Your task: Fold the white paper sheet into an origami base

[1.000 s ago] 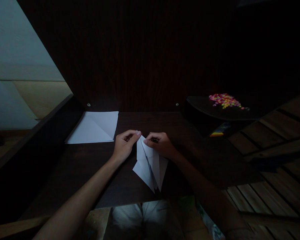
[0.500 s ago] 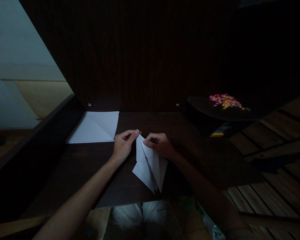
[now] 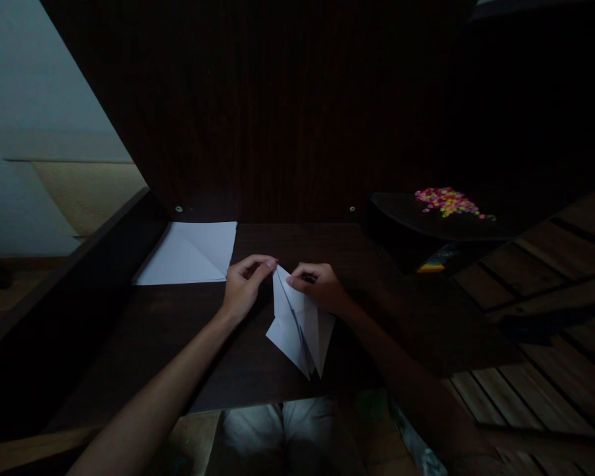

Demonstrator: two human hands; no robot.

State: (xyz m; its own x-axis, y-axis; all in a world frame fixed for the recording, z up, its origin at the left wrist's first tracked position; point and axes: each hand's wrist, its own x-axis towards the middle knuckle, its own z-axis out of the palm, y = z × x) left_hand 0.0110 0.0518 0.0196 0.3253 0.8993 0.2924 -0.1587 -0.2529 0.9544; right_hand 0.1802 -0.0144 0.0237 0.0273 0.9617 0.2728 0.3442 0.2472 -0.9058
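A folded white paper (image 3: 300, 320) is held above the dark desk, its narrow tip up and its pointed flaps spreading toward my lap. With thumb and forefinger, my left hand (image 3: 246, 281) pinches the upper tip. Closed on the upper right edge is my right hand (image 3: 316, 285), its thumb lying on the paper's face and its fingers curled behind. A dark gap runs down the middle between the folds. The fingers behind the paper are partly hidden.
A stack of white paper sheets (image 3: 191, 251) lies on the desk (image 3: 168, 344) at the back left. Several small colourful pieces (image 3: 449, 201) are heaped on a rounded dark shelf (image 3: 401, 210) to the right. A tall dark panel (image 3: 277, 112) rises behind, and a low side board stands at the left.
The folded paper has shifted very slightly to the right and its lower points have risen a little. Both hands keep their pinch on it.
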